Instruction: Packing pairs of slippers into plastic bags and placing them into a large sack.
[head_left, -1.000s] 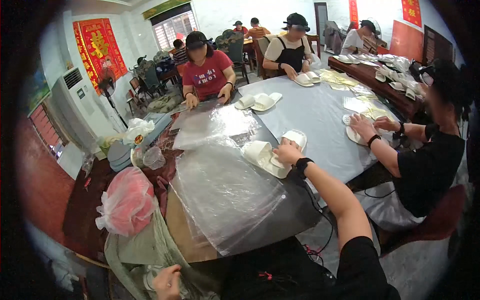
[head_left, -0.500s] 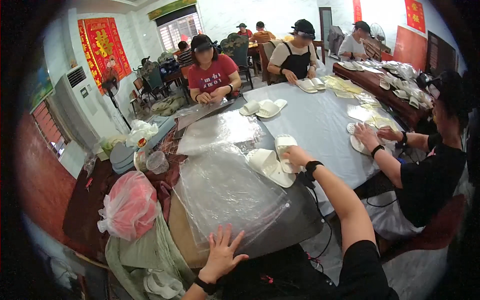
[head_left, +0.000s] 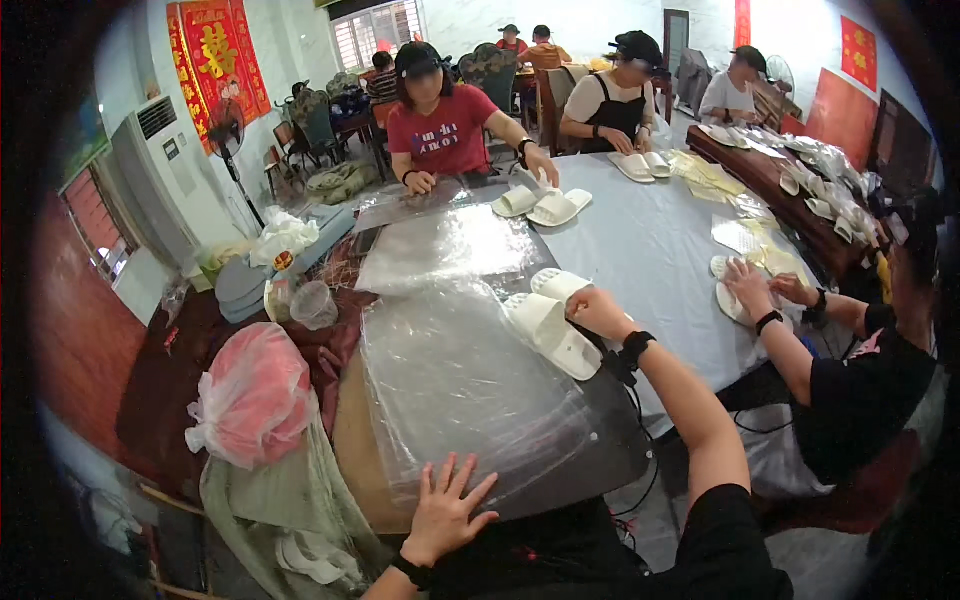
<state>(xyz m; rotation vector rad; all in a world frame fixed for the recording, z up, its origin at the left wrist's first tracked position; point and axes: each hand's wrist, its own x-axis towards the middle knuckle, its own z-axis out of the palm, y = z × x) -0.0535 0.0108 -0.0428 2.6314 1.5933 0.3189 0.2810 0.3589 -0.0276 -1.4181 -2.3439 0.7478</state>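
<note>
My left hand (head_left: 450, 511) lies flat with fingers spread on the near edge of a stack of clear plastic bags (head_left: 465, 385). A pair of cream slippers sits at the right side of that stack. My right hand (head_left: 603, 316) is closed at the rear slipper (head_left: 560, 285), its fingers curled at the edge and the fingertips partly hidden. The nearer slipper (head_left: 578, 355) rests beside it, overlapping the bags' edge. Farther back, more clear bags (head_left: 445, 250) catch the light.
Across the table, a person in red reaches to another slipper pair (head_left: 558, 207). A co-worker's hands (head_left: 748, 290) at right handle a slipper. A pink-filled plastic bag (head_left: 252, 395) and a clear tub (head_left: 314, 305) stand left. A cable (head_left: 640, 420) hangs off the table edge.
The rear slipper has shifted left behind the nearer one, with my right hand at it. My left hand stays flat. The person across has stretched an arm to their slippers. The view has shifted slightly.
</note>
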